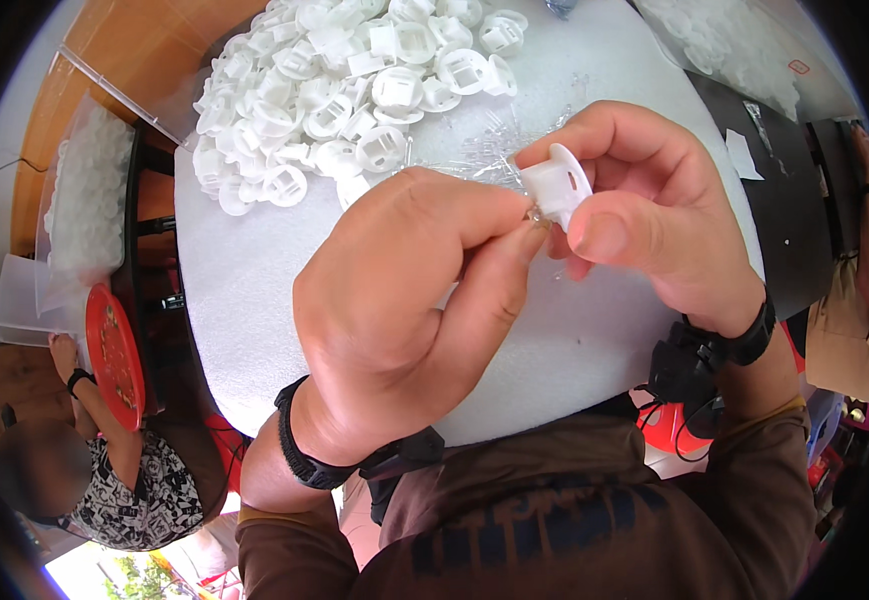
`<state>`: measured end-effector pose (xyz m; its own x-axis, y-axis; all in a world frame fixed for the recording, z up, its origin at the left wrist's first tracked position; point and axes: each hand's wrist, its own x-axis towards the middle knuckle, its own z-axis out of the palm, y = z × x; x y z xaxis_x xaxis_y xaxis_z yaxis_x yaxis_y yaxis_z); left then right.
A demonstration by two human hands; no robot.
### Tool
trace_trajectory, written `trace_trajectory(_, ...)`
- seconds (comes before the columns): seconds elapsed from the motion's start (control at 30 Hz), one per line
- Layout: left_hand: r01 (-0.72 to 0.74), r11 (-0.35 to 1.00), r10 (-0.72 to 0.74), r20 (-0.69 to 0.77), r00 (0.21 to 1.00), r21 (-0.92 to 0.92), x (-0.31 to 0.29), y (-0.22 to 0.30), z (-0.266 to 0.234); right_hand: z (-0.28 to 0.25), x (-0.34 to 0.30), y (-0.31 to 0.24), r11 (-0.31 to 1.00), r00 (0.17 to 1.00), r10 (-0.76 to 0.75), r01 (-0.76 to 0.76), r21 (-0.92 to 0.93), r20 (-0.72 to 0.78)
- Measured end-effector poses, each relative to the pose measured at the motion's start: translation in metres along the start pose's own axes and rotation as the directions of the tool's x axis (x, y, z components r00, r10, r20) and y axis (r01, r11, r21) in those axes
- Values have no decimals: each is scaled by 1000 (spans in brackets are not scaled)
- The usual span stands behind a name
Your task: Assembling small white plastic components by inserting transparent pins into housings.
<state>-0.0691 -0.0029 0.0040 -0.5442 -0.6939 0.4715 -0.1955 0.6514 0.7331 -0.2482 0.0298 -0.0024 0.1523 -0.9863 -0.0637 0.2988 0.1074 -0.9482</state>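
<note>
My right hand (654, 200) grips a small white plastic part (557, 186) with a round flange and a square body, held above the white foam-covered table (254, 290). My left hand (414, 290) pinches a tiny clear piece (535, 213) between thumb and forefinger, pressed against the underside of that white part. Both hands meet at the middle of the view. Both wrists wear black bands.
A heap of the same white plastic parts (344, 90) lies at the table's far side, with small clear pieces (484, 150) scattered beside it. Clear bins of white parts (89, 190) stand at the left. Another person (124, 470) sits at the lower left by a red round lid (114, 350).
</note>
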Motion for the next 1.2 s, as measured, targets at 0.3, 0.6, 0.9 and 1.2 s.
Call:
trace_trajectory(0.3, 248, 872, -257, 34, 966, -422, 2, -7, 1, 8, -2, -1, 989, 987, -147, 146, -23, -59)
trace_trajectory(0.6, 375, 842, -355, 127, 926, -387, 3, -4, 3, -3, -6, 1, 817, 912, -395, 405, -410, 114)
trace_trajectory(0.9, 360, 856, -320, 167, 933, -372, 3, -7, 4, -3, -5, 4, 768, 884, -447, 458, -448, 137)
trace_trajectory(1.2, 296, 885, -256, 156, 954, -359, -1, -12, 8, -3, -6, 6, 641, 843, -505, 509, -575, 183)
